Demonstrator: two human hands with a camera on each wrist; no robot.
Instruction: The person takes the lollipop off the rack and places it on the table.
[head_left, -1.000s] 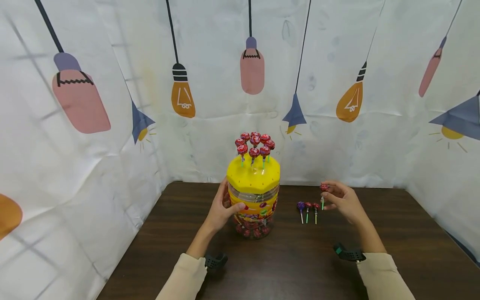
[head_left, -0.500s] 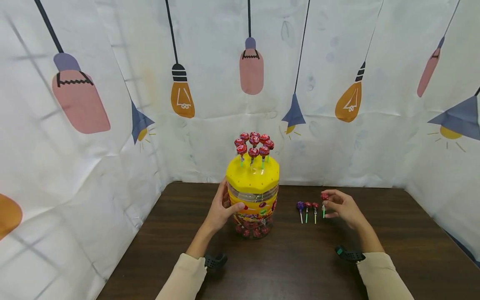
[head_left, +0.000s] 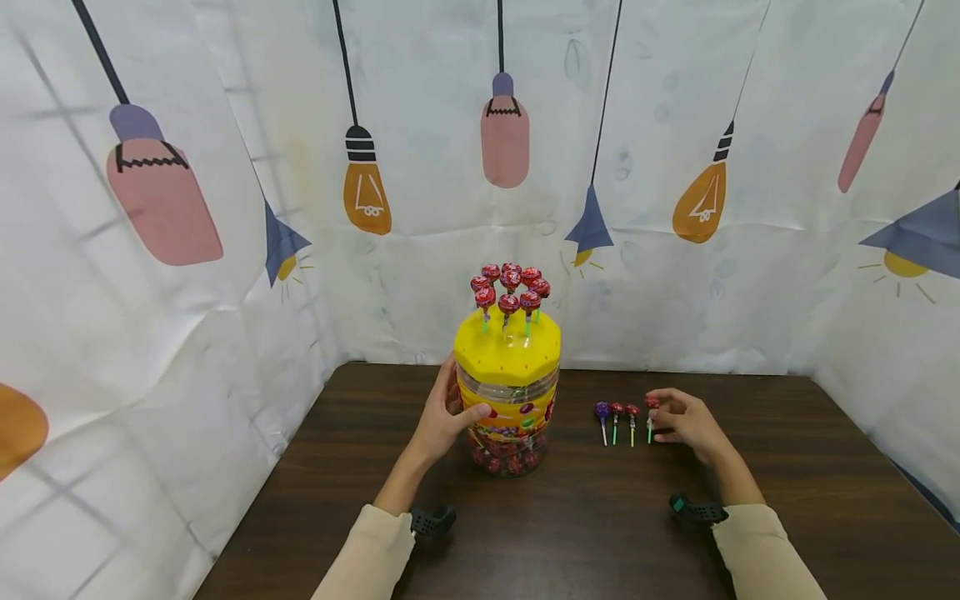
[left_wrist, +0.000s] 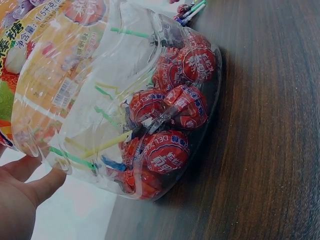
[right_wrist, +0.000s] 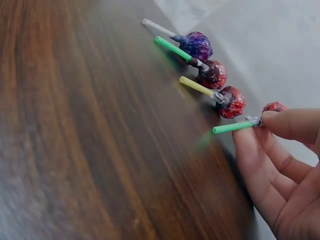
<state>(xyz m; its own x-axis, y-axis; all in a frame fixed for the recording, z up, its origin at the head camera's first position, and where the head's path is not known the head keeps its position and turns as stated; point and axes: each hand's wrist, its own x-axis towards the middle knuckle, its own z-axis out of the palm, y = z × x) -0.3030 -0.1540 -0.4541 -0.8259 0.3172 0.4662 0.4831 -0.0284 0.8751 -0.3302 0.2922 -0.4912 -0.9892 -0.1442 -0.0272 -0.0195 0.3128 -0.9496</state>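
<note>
My left hand point(head_left: 442, 421) grips the side of a clear plastic candy jar point(head_left: 498, 421) with a yellow lid point(head_left: 506, 354). Red-wrapped lollipops point(left_wrist: 165, 152) lie in the jar's bottom, as the left wrist view shows. Several more red lollipops point(head_left: 508, 304) stand upright, sticks down in the lid. Farther right, my right hand point(head_left: 686, 421) pinches a red lollipop with a green stick point(right_wrist: 232, 127) between thumb and fingers, low at the table. Beside it lie a purple lollipop with a white stick point(right_wrist: 196, 46), a red one with a green stick point(right_wrist: 212, 75) and a red one with a yellow stick point(right_wrist: 231, 101).
Everything stands on a dark brown wooden table point(head_left: 570, 533). A pale wall sheet printed with lamps point(head_left: 435, 292) rises behind its far edge and along the sides. Dark bands point(head_left: 432, 522) circle both wrists.
My right hand has lowered its red lollipop toward the tabletop, at the right end of the row. My left hand and the jar have stayed in place.
</note>
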